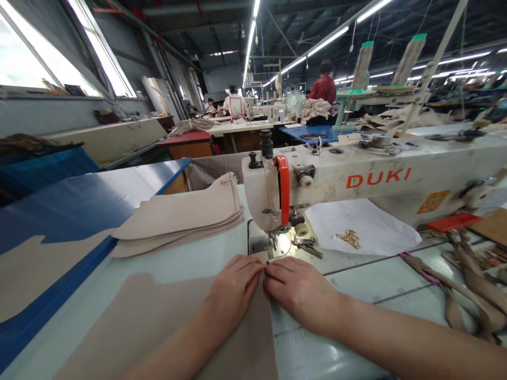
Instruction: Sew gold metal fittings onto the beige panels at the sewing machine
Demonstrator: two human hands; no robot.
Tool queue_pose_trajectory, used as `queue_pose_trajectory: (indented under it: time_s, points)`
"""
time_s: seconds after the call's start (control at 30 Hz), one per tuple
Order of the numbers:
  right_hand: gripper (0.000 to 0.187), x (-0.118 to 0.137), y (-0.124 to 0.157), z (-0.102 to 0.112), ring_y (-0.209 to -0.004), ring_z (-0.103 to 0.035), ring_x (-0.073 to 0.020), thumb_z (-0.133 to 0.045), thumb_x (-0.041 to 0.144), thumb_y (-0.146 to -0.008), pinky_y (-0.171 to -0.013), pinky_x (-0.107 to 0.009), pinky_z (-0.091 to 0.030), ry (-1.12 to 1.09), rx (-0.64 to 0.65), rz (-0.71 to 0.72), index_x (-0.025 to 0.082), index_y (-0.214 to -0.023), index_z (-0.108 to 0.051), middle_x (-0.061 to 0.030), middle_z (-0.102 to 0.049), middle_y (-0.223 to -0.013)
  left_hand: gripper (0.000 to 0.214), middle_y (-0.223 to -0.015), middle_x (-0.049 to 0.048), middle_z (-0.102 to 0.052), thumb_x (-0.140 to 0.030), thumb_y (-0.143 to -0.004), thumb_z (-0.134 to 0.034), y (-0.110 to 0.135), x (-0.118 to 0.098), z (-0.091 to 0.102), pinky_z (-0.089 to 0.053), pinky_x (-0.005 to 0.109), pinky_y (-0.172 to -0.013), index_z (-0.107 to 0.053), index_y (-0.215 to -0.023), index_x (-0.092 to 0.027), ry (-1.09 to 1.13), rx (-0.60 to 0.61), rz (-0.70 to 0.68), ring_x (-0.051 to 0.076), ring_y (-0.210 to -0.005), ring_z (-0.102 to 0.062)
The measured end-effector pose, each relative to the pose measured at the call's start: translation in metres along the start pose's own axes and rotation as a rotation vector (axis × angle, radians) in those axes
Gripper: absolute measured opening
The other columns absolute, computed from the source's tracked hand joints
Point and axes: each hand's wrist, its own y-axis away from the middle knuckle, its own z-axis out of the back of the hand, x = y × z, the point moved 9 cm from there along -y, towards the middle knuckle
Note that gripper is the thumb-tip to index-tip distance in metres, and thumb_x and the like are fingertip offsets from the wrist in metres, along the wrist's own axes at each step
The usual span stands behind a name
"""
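Note:
A beige fabric panel [170, 311] lies flat on the pale green sewing table, its narrow top end just in front of the sewing machine [263, 195]. My left hand [233, 287] rests over the panel, fingers closed in a pinch on its top edge. Close against it, my right hand [299, 290] pinches at the same spot from the right. The fingertips nearly meet, and they hide most of what lies between them. Just beyond them are the lit needle plate [282, 244] and the presser foot area. A neat stack of beige panels [186, 211] sits left of the machine head.
Gold-coloured metal rings [349, 238] lie on white paper [368, 224] under the machine arm. Small metal tweezers [311, 247] lie by the needle plate. Fabric strips [467, 290] hang at right. A blue board [91, 200] borders the left. Thread cones [362, 66] stand behind; people work farther back.

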Motion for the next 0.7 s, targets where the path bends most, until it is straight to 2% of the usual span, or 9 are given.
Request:
queue_pose_trajectory:
  time_s: [0.23,0.43,0.7]
  points:
    - [0.007,0.0,-0.001,0.0,-0.088,-0.053,-0.0199,-0.057,0.02,-0.087,-0.083,-0.033,-0.043,0.05,0.065,0.054,0.013,-0.085,-0.058,-0.0064,-0.061,-0.089,0.022,-0.08,0.0051,-0.069,-0.015,-0.089,-0.044,-0.005,0.0,-0.002,-0.055,0.031,-0.072,-0.064,-0.081,-0.017,0.018,0.003,0.024,0.017,-0.077,-0.063]
    - [0.01,-0.018,0.003,0.003,-0.085,-0.054,-0.0193,-0.052,0.018,-0.09,-0.079,-0.034,-0.043,0.081,0.085,0.053,0.013,-0.083,-0.057,-0.0067,-0.061,-0.088,0.022,-0.081,0.0049,-0.069,-0.015,-0.089,-0.043,-0.018,0.003,-0.018,-0.055,0.03,-0.072,-0.064,-0.082,-0.017,0.01,0.002,0.018,0.017,-0.077,-0.062]
    - [0.006,-0.042,0.001,-0.001,-0.097,-0.054,-0.0191,-0.055,0.016,-0.088,-0.084,-0.032,-0.043,0.04,0.104,-0.027,0.012,-0.091,-0.058,-0.008,-0.063,-0.098,0.019,-0.083,0.0049,-0.069,-0.011,-0.087,-0.046,-0.033,0.015,-0.033,-0.053,0.033,-0.076,-0.063,-0.079,-0.018,-0.001,0.027,0.026,0.018,-0.079,-0.062]
